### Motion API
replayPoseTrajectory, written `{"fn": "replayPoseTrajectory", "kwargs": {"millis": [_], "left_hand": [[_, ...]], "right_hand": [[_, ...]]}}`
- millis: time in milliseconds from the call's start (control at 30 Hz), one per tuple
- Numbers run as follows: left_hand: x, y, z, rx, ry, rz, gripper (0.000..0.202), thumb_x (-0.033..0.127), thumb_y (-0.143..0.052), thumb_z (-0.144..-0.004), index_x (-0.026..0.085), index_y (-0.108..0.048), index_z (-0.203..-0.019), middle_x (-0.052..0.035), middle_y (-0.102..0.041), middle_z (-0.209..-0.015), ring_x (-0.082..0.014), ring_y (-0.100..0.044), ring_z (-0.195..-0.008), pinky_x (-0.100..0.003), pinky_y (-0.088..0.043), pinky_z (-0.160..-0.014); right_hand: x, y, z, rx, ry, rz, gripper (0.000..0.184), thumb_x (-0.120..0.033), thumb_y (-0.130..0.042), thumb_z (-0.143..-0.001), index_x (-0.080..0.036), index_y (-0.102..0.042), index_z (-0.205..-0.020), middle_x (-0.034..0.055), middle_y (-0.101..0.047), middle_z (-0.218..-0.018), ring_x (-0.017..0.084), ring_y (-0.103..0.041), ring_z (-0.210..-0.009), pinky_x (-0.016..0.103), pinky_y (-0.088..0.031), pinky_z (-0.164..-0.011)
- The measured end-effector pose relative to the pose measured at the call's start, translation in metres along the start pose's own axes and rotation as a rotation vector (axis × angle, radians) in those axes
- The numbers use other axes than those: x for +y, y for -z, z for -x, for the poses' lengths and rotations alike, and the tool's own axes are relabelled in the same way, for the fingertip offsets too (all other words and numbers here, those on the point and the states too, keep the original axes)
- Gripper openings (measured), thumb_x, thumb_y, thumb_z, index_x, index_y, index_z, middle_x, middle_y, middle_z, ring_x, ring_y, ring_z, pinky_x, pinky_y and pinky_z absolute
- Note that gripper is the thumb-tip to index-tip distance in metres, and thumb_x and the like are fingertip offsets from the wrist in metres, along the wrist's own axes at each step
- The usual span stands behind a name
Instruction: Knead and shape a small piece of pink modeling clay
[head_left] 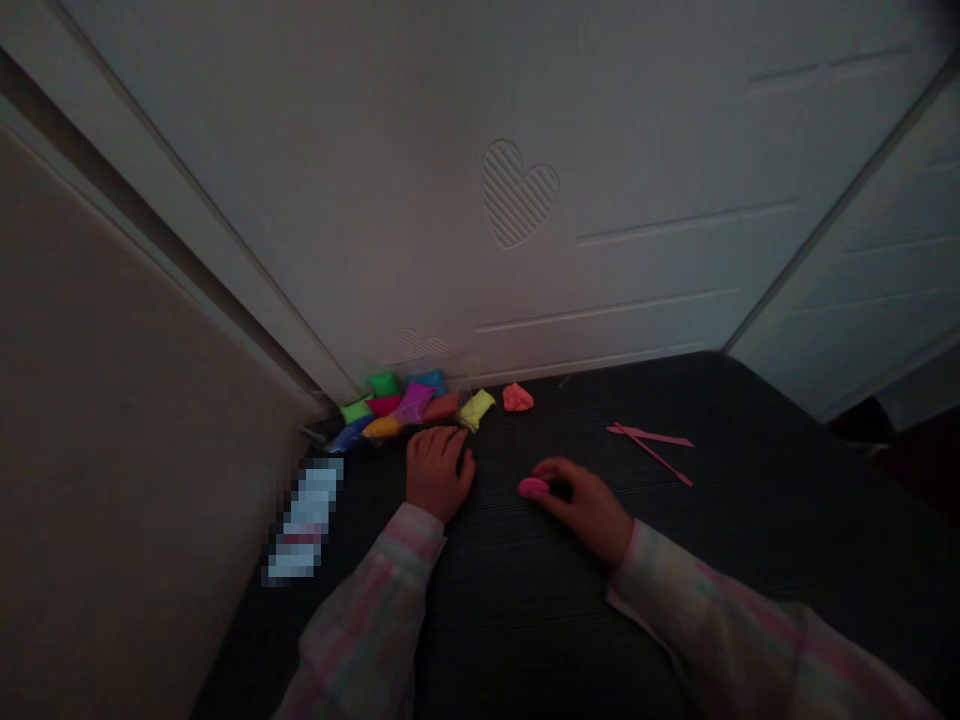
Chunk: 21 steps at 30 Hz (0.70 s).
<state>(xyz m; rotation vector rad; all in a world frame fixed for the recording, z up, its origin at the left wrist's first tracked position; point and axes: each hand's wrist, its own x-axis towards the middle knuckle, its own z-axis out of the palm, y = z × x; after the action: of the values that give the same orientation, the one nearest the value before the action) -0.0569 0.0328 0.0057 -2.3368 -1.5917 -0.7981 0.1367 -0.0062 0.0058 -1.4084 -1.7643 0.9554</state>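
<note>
My right hand (592, 508) pinches a bright pink, flattened round piece of modelling clay (533, 487) between thumb and fingers, low over the dark table. To its left, my left hand (439, 475) rests palm down with fingers apart, holding nothing. Just beyond my left fingertips lies a pile of small coloured clay packets (414, 402) in green, blue, purple, orange and other colours. A yellow packet (477, 408) sits at the pile's right end. Beside that is a crumpled salmon-pink lump of clay (517, 398), close to the white panel.
Two thin pink modelling tools (656, 440) lie crossed on the right of the dark table (495, 620). A white panel with a heart relief (520, 194) rises behind the table. A blurred-out pale object (306, 522) lies by the left edge, near a brownish wall.
</note>
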Motion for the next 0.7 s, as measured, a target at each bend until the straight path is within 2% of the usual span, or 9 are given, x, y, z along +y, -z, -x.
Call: {"fn": "replayPoseTrajectory", "kwargs": {"millis": [100, 133, 200, 267, 433, 567, 700], "left_hand": [[0.021, 0.005, 0.006, 0.038, 0.022, 0.216, 0.024, 0.025, -0.048, -0.073, 0.016, -0.057, -0.092, -0.0067, -0.061, -0.089, -0.0193, -0.051, -0.087, -0.039, -0.031, -0.085], [0.028, 0.006, 0.009, 0.001, 0.04, 0.323, 0.025, 0.027, -0.049, -0.072, 0.015, -0.057, -0.092, -0.0066, -0.062, -0.087, -0.0185, -0.052, -0.085, -0.038, -0.032, -0.084], [0.043, 0.007, 0.014, -0.144, 0.089, 0.563, 0.029, 0.03, -0.053, -0.069, 0.016, -0.057, -0.094, -0.0059, -0.062, -0.086, -0.0173, -0.053, -0.083, -0.033, -0.038, -0.078], [0.053, 0.008, 0.017, -0.281, 0.2, 0.769, 0.031, 0.032, -0.053, -0.069, 0.017, -0.057, -0.096, -0.0052, -0.062, -0.088, -0.0158, -0.055, -0.082, -0.028, -0.042, -0.074], [0.056, 0.005, 0.017, -0.44, 0.447, 1.067, 0.021, 0.03, -0.055, -0.067, 0.018, -0.062, -0.083, -0.0026, -0.063, -0.084, -0.0153, -0.057, -0.078, -0.025, -0.042, -0.071], [0.053, 0.003, 0.016, -0.428, 0.573, 1.21, 0.016, 0.027, -0.057, -0.065, 0.017, -0.062, -0.077, -0.0018, -0.064, -0.079, -0.0149, -0.058, -0.076, -0.024, -0.043, -0.07], [0.054, -0.002, 0.019, -0.371, 0.626, 1.281, 0.015, 0.024, -0.06, -0.063, 0.015, -0.059, -0.075, -0.0022, -0.063, -0.073, -0.0141, -0.058, -0.071, -0.025, -0.044, -0.068]], "right_hand": [[0.001, 0.002, -0.001, 0.005, -0.083, -0.208, 0.032, -0.04, -0.055, -0.066, -0.021, -0.045, -0.09, -0.0009, -0.062, -0.074, 0.014, -0.056, -0.072, 0.029, -0.039, -0.07], [0.001, 0.003, -0.001, -0.001, -0.091, -0.249, 0.034, -0.039, -0.056, -0.066, -0.02, -0.043, -0.091, -0.0013, -0.062, -0.072, 0.014, -0.056, -0.07, 0.029, -0.04, -0.069], [0.002, 0.004, -0.001, -0.026, -0.081, -0.3, 0.033, -0.037, -0.056, -0.066, -0.02, -0.042, -0.09, -0.0012, -0.063, -0.071, 0.014, -0.057, -0.07, 0.028, -0.04, -0.068], [0.003, 0.004, -0.001, -0.055, -0.061, -0.31, 0.031, -0.035, -0.056, -0.067, -0.02, -0.042, -0.091, -0.0007, -0.063, -0.072, 0.014, -0.057, -0.071, 0.028, -0.04, -0.069], [0.006, 0.002, 0.0, -0.089, -0.006, -0.256, 0.033, -0.029, -0.057, -0.067, -0.019, -0.043, -0.096, 0.0005, -0.061, -0.078, 0.013, -0.056, -0.075, 0.028, -0.041, -0.072], [0.006, 0.001, 0.001, -0.069, -0.002, -0.233, 0.032, -0.029, -0.056, -0.067, -0.017, -0.047, -0.095, 0.0031, -0.059, -0.083, 0.013, -0.055, -0.078, 0.027, -0.042, -0.074], [0.004, 0.002, 0.0, -0.081, -0.042, -0.193, 0.023, -0.031, -0.054, -0.069, -0.016, -0.054, -0.086, 0.0038, -0.06, -0.079, 0.014, -0.055, -0.074, 0.027, -0.043, -0.069]]}}
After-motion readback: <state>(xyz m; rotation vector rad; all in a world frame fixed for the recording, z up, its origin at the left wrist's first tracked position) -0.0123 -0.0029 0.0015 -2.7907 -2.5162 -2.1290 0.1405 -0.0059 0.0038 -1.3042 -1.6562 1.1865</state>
